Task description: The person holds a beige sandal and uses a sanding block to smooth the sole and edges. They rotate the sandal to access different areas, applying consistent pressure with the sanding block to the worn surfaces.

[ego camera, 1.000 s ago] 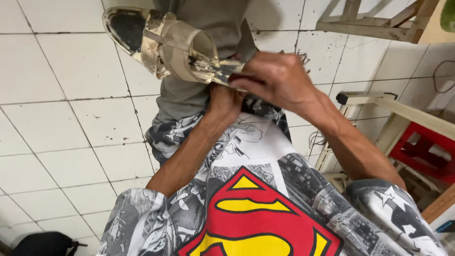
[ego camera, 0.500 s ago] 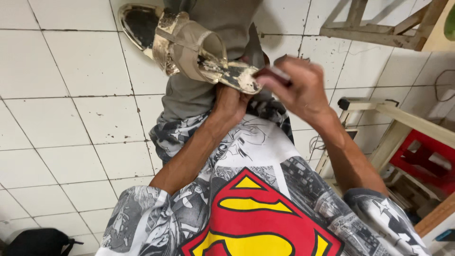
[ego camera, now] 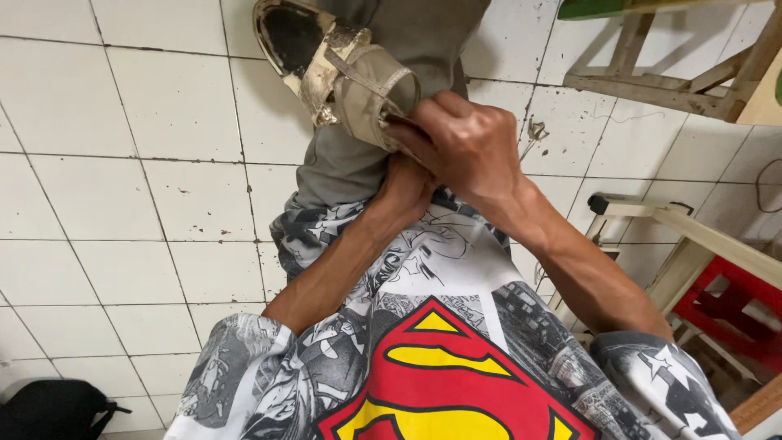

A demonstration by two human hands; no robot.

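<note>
A: Sandal (ego camera: 334, 65), worn, beige and grey, strapped, with a dark insole: where is it kept?

B: It is held up over the lap, above the white tiled floor (ego camera: 122, 195), toe end pointed away, heel end gripped.

A: Hands: state to be recorded?

B: Right hand (ego camera: 464, 151) is clenched over the heel end of the sandal, knuckles up. Left hand (ego camera: 405, 191) is tucked beneath it; whether it grasps the sandal cannot be told, since its fingers are hidden.

A: Handling note?

B: The heel should be kept firmly pinned by the upper hand and supported from below, so the strap is not twisted, it is judged.

A: Surroundings?

B: Wooden frame (ego camera: 652, 73) and red crate (ego camera: 733, 318) are noted at the right.
</note>
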